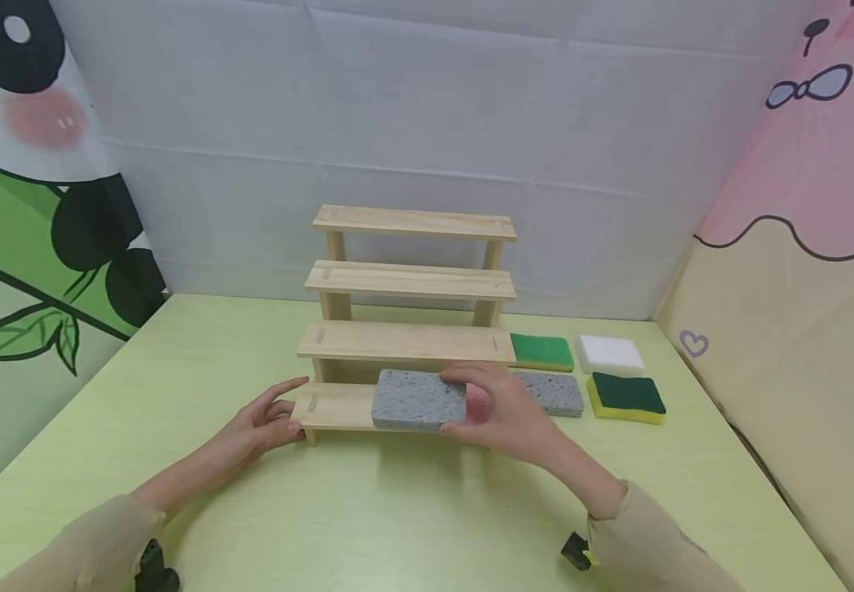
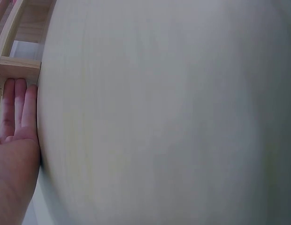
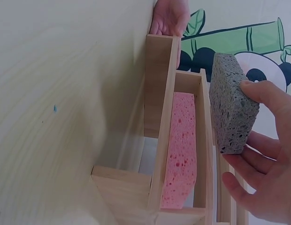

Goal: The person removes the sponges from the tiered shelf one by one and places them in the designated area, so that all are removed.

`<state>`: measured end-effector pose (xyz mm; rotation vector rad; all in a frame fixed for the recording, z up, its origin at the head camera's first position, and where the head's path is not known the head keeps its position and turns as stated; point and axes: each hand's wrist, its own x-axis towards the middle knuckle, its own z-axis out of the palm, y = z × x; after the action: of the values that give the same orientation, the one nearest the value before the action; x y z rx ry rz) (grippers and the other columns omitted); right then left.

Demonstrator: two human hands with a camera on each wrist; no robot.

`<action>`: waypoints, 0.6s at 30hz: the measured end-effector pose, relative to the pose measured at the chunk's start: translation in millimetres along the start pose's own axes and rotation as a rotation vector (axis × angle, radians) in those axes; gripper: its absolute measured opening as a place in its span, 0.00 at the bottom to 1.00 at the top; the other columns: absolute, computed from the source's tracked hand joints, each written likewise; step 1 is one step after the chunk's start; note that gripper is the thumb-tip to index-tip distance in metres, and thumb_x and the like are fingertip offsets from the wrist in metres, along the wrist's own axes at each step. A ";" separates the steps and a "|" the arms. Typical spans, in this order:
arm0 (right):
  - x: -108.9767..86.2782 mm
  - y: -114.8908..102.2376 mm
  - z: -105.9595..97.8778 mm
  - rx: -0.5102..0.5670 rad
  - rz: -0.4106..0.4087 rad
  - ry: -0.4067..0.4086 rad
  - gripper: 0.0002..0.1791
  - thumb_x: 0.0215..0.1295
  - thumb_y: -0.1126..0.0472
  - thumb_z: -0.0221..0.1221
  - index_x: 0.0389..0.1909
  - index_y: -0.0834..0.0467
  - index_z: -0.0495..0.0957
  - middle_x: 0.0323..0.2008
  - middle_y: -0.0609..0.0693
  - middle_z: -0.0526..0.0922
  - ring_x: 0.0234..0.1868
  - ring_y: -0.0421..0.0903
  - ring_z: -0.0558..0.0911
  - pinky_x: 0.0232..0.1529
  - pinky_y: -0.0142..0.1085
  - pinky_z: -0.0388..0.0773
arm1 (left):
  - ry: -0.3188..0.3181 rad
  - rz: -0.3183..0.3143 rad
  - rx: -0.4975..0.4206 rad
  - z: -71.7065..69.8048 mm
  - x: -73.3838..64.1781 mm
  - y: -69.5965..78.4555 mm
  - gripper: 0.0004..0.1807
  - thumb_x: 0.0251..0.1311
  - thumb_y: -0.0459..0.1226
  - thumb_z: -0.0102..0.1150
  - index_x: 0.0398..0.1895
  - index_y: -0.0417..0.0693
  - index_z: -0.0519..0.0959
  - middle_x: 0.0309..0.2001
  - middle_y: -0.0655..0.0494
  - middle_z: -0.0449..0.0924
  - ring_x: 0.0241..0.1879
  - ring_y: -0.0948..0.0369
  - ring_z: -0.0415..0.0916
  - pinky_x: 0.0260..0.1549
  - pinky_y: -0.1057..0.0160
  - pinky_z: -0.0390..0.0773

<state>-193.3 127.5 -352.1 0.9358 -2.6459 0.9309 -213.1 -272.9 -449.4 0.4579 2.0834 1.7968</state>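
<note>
Between thumb and fingertips, my right hand (image 1: 504, 411) pinches a grey porous sponge (image 1: 417, 400) by its right end, in front of the lowest step of a wooden tiered stand (image 1: 406, 339). The right wrist view shows the same grey sponge (image 3: 231, 103) apart from a pink sponge (image 3: 179, 154) that lies along the lowest step. In the head view, the right hand and grey sponge mostly cover the pink one. My left hand (image 1: 260, 423) touches the left end of the lowest step. Its straight fingers (image 2: 29, 108) rest against the stand's side in the left wrist view.
Right of the stand, on the pale table (image 1: 397, 526), lie a green-topped sponge (image 1: 542, 352), a white sponge (image 1: 610, 355), a second grey sponge (image 1: 556, 393) and a yellow sponge with a dark green top (image 1: 628, 396). A grey-white cloth backdrop (image 1: 427, 107) hangs behind.
</note>
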 end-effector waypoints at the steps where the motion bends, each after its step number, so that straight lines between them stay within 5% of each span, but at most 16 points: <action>1: -0.8 0.5 -1.1 0.005 0.007 0.002 0.33 0.49 0.51 0.75 0.59 0.52 0.79 0.61 0.47 0.80 0.65 0.50 0.76 0.63 0.52 0.74 | 0.002 -0.001 0.001 -0.1 0.0 -0.1 0.36 0.73 0.34 0.48 0.79 0.55 0.46 0.56 0.59 0.77 0.55 0.66 0.79 0.54 0.70 0.77; 18: -20.8 20.7 -25.8 0.020 0.075 0.035 0.34 0.49 0.57 0.76 0.61 0.52 0.78 0.62 0.49 0.79 0.65 0.52 0.76 0.60 0.51 0.76 | -0.004 0.009 -0.012 -1.2 1.6 -2.5 0.36 0.73 0.34 0.48 0.79 0.54 0.46 0.55 0.59 0.77 0.54 0.65 0.79 0.54 0.69 0.78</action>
<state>-190.7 166.4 -349.7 0.8219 -2.6637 0.9833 -215.1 -273.5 -451.8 0.4683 2.0700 1.8105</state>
